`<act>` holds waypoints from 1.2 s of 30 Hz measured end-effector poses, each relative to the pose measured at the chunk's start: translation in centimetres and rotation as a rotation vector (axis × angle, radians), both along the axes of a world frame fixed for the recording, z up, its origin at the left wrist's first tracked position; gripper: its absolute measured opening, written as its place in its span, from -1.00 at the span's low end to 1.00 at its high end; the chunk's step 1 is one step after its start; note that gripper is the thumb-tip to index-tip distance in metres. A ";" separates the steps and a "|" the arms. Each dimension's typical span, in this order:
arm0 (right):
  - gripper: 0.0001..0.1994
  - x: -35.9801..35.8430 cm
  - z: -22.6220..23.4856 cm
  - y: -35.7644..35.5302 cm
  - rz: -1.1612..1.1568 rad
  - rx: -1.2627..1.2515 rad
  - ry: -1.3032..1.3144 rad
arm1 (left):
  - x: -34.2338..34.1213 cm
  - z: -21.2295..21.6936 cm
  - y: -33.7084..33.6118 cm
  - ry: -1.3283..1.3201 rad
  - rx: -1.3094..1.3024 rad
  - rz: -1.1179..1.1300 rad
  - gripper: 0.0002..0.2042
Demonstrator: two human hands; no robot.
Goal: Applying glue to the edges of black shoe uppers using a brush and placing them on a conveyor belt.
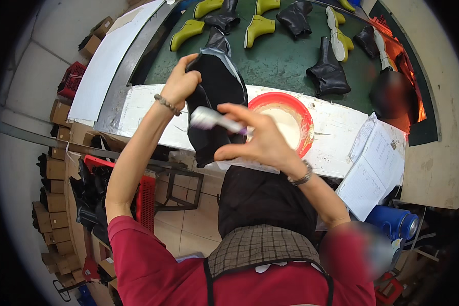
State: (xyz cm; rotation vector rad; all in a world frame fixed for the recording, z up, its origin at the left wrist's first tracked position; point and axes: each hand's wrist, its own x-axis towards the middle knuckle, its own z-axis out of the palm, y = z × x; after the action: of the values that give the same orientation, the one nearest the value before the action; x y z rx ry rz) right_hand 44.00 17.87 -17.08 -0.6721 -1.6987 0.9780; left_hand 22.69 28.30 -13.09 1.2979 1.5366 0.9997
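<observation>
The left hand (pixel 180 86) is closed around the upper edge of a black boot upper (pixel 215 97), holding it upright in the air above the near edge of the white counter (pixel 336 127). The right hand (pixel 257 140) pinches a brush (pixel 214 120) between thumb and fingertips, its pale handle lying across the front of the black boot upper; the brush is blurred, so its bristle end is hard to make out, though it seems to touch the leather. Just behind the right hand, a red bowl (pixel 303 115) with whitish paste inside sits on the counter, partly hidden by the fingers. To the right of the bowl, a stack of printed paper sheets (pixel 375 168) hangs over the counter's edge. Beyond the counter runs a green belt (pixel 275 61) carrying more black boot uppers (pixel 329 71) and several yellow-green boot forms (pixel 258 28), spaced apart. Both wrists wear bracelets. Below the counter, on the person's left, a red crate (pixel 145 196) holds dark pieces, with cardboard boxes (pixel 56 204) stacked beside it on the floor. On the right, low down, lies a blue cylinder (pixel 392 222).
</observation>
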 end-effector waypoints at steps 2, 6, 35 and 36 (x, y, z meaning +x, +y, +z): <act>-0.47 -0.2 0.6 -0.7 -0.011 -0.023 -0.323 | 0.0 1.3 0.6 -0.009 -0.098 0.015 -0.37; -0.80 0.1 0.1 -0.2 -0.086 -0.004 -0.301 | -1.4 0.2 0.6 -0.511 -0.118 -0.185 -0.27; -0.91 11.2 -5.1 0.3 -0.521 0.332 -1.281 | 1.3 -6.1 -13.6 0.525 0.639 -0.233 0.04; -0.95 10.9 -4.9 -0.2 -0.427 0.287 -1.261 | 1.4 -5.9 -13.6 0.527 0.639 -0.230 0.04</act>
State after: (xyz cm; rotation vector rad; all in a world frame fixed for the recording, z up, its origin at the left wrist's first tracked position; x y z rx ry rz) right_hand 54.93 17.63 -21.98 -1.5503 -2.4920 -0.1222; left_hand 24.09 14.68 -19.00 2.2766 1.4288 1.0940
